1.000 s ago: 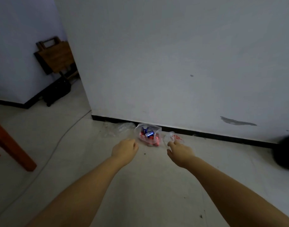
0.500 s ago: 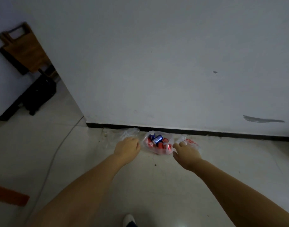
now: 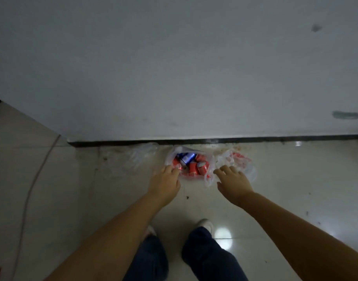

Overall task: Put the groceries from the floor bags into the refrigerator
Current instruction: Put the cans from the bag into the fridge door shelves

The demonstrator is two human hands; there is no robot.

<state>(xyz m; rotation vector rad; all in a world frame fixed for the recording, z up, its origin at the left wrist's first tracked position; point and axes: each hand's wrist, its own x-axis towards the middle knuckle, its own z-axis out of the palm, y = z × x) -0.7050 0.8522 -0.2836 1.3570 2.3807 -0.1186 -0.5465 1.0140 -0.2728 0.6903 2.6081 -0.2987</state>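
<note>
Now both the left hand (image 3: 166, 182) and right hand (image 3: 232, 180), fingers loose and empty, flank the mid-frame bag of soda cans (image 3: 189, 164), whose thin plastic could tear and spill them.

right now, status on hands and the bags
Left hand and right hand open, reaching, holding nothing. Bag of cans on floor by wall, clear bags either side. Nothing in the way.

the floor (image 3: 275, 179) is of pale tiles, glossy and smooth, with bright reflections. the wall (image 3: 174, 67) looks painted, matt, with some dark scuffs. the middle bag (image 3: 209, 175) is of thin clear plastic, wrinkled and a little shiny; the cans (image 3: 191, 162) inside look like metal, red and blue, glossy. the trousers (image 3: 210, 258) are dark cloth, matt. the shoes (image 3: 205, 223) look white and smooth.
</note>
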